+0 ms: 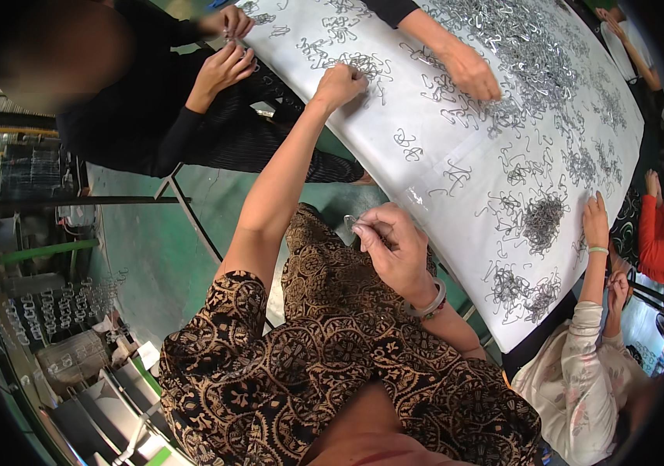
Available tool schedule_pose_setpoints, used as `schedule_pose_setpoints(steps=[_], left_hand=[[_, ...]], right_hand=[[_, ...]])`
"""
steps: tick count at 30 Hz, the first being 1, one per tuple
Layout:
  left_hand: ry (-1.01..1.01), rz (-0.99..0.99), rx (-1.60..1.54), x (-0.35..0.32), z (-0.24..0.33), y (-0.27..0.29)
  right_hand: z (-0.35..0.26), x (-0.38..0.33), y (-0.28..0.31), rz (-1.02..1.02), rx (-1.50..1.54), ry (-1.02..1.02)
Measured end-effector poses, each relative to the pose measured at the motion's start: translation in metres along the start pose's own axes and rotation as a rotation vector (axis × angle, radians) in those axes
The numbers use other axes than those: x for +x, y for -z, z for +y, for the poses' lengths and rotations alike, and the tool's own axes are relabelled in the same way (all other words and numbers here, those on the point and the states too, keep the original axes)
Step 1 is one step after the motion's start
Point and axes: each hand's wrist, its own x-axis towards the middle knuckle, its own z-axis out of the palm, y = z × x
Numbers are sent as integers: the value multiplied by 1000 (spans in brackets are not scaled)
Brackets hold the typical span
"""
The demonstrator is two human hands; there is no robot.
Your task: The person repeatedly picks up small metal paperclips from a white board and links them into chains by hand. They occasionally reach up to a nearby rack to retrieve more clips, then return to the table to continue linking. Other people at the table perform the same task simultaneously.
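My left hand (342, 85) reaches out to the table's left edge, its fingers closed and bent down at a small heap of S-shaped metal hooks (374, 68). What its fingertips hold, if anything, is hidden. In front of my lap, my right hand (395, 247), with a pale bangle at the wrist, is closed in a pinch. A bent metal hook (349, 222) pokes out past its thumb and fingertips; the palm side is out of sight. A few loose hooks (408, 145) lie on the white tabletop (394, 175) between my hands.
A large pile of hooks (534, 54) covers the table's far part, with smaller heaps (543, 221) at the right. Co-workers' hands (468, 71) work around the table, and one person (114, 109) sits close at my left. Metal racks (83, 357) stand at lower left.
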Motion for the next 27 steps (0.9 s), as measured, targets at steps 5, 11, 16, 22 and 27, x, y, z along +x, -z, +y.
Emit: schedule_pose_setpoints(steps=[5, 11, 16, 22, 27], left_hand=[[25, 2, -135, -18, -20, -10], [65, -128, -501, -41, -29, -17], [-169, 146, 29, -55, -9, -7], [-391, -102, -29, -81, 41, -23], [-396, 169, 50, -66, 17, -24]], right_hand=[[-2, -10, -4, 35, 10, -31], [-2, -16, -9, 22, 2, -53], [-3, -16, -8, -36, -37, -12], [-3, -12, -10, -51, 16, 14], [3, -3, -11, -79, 40, 69]])
